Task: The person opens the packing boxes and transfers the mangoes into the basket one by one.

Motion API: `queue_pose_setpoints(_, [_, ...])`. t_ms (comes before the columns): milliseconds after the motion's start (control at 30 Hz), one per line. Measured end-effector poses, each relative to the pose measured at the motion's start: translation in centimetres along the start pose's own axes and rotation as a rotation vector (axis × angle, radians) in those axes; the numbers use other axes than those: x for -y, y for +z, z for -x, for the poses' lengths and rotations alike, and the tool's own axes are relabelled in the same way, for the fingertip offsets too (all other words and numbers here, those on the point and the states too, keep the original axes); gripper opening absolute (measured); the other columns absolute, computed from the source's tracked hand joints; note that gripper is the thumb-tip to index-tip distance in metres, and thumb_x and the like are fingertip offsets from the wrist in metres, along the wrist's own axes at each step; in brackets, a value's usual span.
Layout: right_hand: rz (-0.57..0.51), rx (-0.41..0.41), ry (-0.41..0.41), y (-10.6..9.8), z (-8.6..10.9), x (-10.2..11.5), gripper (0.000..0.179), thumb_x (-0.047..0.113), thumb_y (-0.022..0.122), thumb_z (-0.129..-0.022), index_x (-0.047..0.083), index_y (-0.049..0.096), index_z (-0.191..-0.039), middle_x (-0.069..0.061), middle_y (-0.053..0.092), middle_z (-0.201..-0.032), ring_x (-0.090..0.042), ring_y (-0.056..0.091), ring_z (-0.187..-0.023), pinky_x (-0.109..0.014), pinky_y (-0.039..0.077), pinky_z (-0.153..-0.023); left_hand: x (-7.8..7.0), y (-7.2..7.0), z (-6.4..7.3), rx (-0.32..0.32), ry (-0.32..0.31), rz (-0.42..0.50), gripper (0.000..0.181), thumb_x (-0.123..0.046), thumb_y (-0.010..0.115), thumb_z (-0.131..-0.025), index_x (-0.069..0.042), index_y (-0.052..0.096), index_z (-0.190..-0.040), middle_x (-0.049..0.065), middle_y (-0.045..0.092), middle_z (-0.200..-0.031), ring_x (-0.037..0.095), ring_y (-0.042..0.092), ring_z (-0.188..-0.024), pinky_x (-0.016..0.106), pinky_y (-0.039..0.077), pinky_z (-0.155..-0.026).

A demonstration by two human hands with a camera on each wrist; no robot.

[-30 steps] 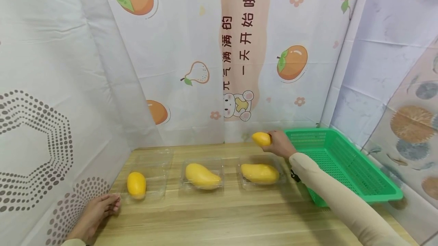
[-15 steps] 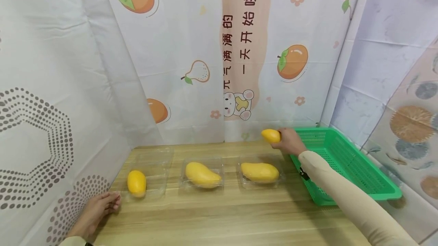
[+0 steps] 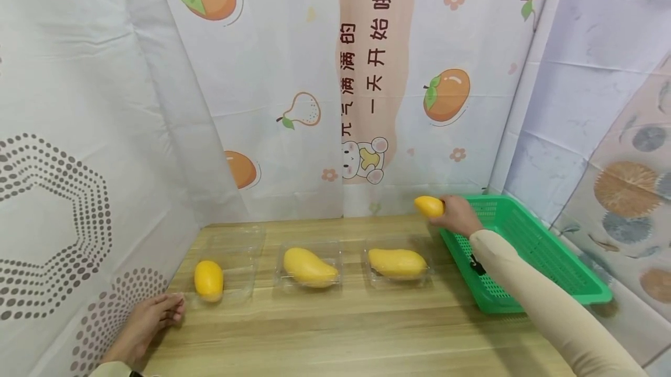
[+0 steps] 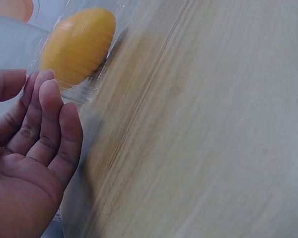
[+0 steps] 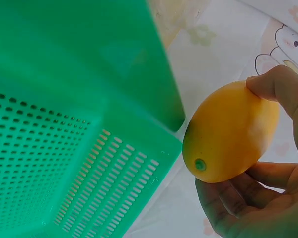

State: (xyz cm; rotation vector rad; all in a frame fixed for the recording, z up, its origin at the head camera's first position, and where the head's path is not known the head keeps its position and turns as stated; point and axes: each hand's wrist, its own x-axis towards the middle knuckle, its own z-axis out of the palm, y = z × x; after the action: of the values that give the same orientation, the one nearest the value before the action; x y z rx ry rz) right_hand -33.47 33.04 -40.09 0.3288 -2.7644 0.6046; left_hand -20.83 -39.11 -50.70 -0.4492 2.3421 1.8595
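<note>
One yellow mango (image 3: pixel 429 206), in the right hand (image 3: pixel 458 217): gripped between thumb and fingers, outside a green plastic basket (image 3: pixel 545 254), off its far left corner. Long axis roughly crosswise in the head view, narrow end pointing left, away from the basket; green stem mark (image 5: pixel 200 164) on the end seen in the right wrist view. That view sets mango and basket rim side by side; touching or apart, cannot be told. The right hand is much the nearer to the basket, its wrist above the basket's left side. One left hand (image 3: pixel 149 321), far across the wooden table (image 3: pixel 335 330): fingers together, gently bent, thumb tip close to them, at the near left corner of a clear plastic container (image 3: pixel 241 281); whether it pinches the edge, cannot tell. Inside that container, one left mango (image 3: pixel 209 281), long axis front to back. To its right, a middle container (image 3: pixel 329 247) with a middle mango (image 3: pixel 310 267) lying aslant; then a right container (image 3: pixel 390 242) with a right mango (image 3: pixel 397 263) lying crosswise. Behind all, a fruit-printed curtain (image 3: pixel 293 161).
</note>
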Motion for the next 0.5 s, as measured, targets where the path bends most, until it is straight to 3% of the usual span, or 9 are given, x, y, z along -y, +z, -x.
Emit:
queue_pose_setpoints(200, [-0.030, 0.007, 0.033, -0.7, 0.2, -1.5, 0.024, 0.019, 0.077, -0.083, -0.001, 0.066, -0.093, -0.008, 0.060, -0.073, -0.023, 0.050, -0.061, -0.037, 0.041, -0.057, 0.0, 0.1, 0.1, 0.006, 0.006, -0.018, 0.032, -0.023, 0.057, -0.107, 0.007, 0.067, -0.114, 0.005, 0.069, -0.093, 0.017, 0.065, -0.081, 0.032, 0.057, -0.075])
queue_pose_setpoints(500, [-0.033, 0.043, 0.104, -2.3, 0.9, -3.4, 0.028, 0.027, 0.076, -0.089, 0.002, 0.063, -0.083, -0.007, 0.057, -0.068, -0.023, 0.048, -0.058, -0.035, 0.039, -0.054, 0.0, 0.3, 0.2, -0.006, 0.024, -0.002, 0.032, -0.021, 0.058, -0.106, 0.009, 0.067, -0.115, 0.004, 0.069, -0.092, 0.015, 0.065, -0.080, 0.032, 0.057, -0.074])
